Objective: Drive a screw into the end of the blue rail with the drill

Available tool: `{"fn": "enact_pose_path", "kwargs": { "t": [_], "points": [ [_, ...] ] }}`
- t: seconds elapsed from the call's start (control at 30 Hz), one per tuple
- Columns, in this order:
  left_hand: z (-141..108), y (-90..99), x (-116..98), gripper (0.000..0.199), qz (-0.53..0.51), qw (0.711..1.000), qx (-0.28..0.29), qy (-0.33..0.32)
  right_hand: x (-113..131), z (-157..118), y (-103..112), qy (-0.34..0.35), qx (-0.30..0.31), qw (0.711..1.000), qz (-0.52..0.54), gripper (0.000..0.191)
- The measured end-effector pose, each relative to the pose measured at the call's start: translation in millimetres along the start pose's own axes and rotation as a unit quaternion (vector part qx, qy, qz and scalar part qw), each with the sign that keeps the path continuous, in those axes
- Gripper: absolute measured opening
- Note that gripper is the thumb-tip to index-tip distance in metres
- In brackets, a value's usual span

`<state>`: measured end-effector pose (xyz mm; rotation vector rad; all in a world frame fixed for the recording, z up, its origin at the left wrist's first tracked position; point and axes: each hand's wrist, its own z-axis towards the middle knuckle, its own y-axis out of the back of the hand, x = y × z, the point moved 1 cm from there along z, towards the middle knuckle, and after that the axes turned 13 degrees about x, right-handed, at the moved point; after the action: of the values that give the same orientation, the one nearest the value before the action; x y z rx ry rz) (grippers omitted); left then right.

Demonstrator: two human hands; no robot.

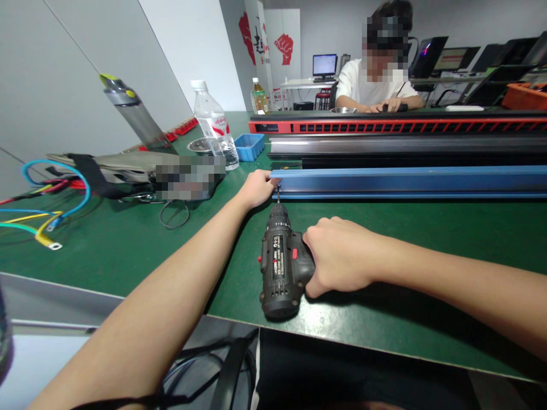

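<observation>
My right hand [335, 256] is wrapped round the handle of a black cordless drill [280, 267], which lies on its side over the green table. The drill's bit points away from me and meets the left end of a long blue metal rail [405, 183]. At that same end, my left hand [258, 188] grips the rail with its fingers closed; the fingertips are partly hidden behind it. A small dark screw seems to sit at the bit's tip, too small to be sure.
Behind the blue rail lie a grey metal rail [384, 144] and a red slotted strip [384, 126]. A water bottle [216, 125], a blue tray [250, 147], a grey bag [115, 171] and cables [47, 228] stand left. Across the table sits a person [376, 80].
</observation>
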<state>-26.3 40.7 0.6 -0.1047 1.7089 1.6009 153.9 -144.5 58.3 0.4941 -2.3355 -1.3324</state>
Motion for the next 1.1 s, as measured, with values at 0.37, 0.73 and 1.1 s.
{"fn": "enact_pose_path", "kwargs": {
  "t": [0.37, 0.73, 1.1],
  "points": [
    [-0.8, 0.8, -1.9, 0.04, 0.016, 1.0, 0.001, 0.009, -0.4, -0.5, 0.5, 0.005, -0.003, 1.0, 0.001, 0.055],
    [0.0, 0.6, -1.1, 0.039, 0.028, 1.0, 0.001, -0.003, -0.4, 0.1, 0.1, 0.004, -0.002, 1.0, -0.004, 0.053],
    [-0.2, 0.7, -0.7, 0.039, 0.028, 1.0, 0.001, 0.001, -0.5, 0.0, -0.3, 0.003, -0.002, 1.0, 0.0, 0.052]
  ]
}}
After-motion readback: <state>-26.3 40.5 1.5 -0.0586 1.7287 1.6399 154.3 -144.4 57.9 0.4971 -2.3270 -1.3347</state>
